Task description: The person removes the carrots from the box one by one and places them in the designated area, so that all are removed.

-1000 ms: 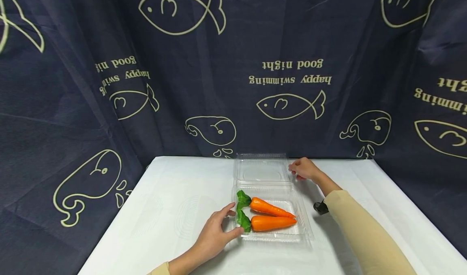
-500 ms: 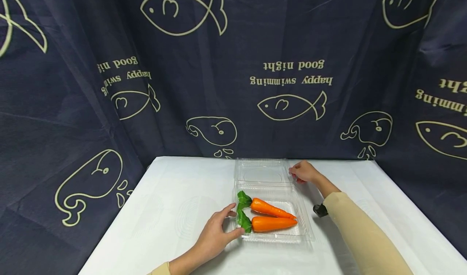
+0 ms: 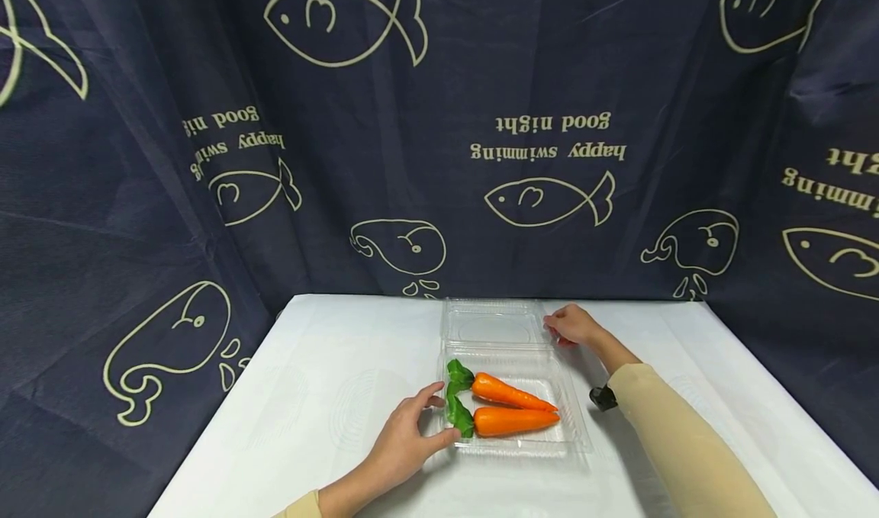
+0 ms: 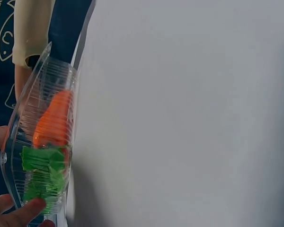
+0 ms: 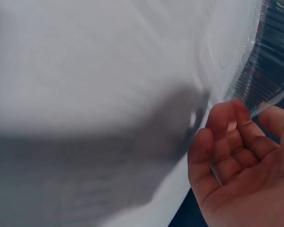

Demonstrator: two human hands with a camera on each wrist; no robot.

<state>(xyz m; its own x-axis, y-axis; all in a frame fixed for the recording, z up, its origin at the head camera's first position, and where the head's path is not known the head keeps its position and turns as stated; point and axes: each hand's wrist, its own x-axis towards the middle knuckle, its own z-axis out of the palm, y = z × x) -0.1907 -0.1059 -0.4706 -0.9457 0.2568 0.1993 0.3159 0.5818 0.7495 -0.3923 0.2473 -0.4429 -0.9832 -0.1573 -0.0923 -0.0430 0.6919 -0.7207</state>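
A clear plastic clamshell container (image 3: pixel 575 426) lies unfolded on the table, its lid (image 3: pixel 491 327) laid back on the far side. Two orange carrots with green tops, a far carrot (image 3: pixel 504 390) and a near carrot (image 3: pixel 511 421), lie side by side in the base, tips pointing right. My left hand (image 3: pixel 404 435) rests at the base's left side, fingers spread; in the left wrist view its fingertips (image 4: pixel 35 205) touch the ribbed wall. At the lid's right edge, my right hand (image 3: pixel 575 324) pinches the rim between thumb and curled fingers, as the right wrist view shows.
A white table (image 3: pixel 330 350) bears the container. Dark blue curtain (image 3: pixel 439 121) with fish drawings hangs close behind it and at both sides. Beside the right forearm sits a small black object (image 3: pixel 603 397), partly covered by the sleeve.
Over the first half second, the lid's far edge sank slightly and my right hand lowered with it. Since then almost nothing has moved; the left hand and carrots stay put.
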